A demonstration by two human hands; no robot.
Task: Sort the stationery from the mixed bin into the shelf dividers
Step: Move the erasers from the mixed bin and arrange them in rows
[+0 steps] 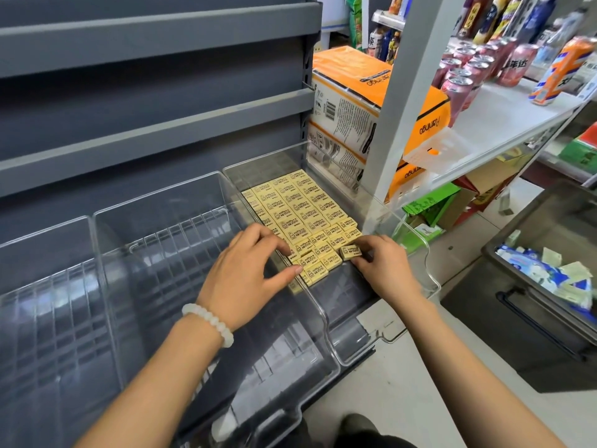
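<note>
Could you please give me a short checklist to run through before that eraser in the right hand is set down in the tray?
1. Right hand pinches one yellow eraser: ok.
2. Bare floor at the front of the clear tray to take it: ok.
3. Left hand rests on the front rows of erasers, steadying them: ok.
4. Front rows sit straight: not ok, several lie askew.
5. More erasers left in the mixed bin: cannot tell.

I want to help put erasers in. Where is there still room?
Bare floor shows at the front of the right clear tray, between the eraser rows and its front wall. The middle tray holds nothing. The right tray's back is packed.
</note>
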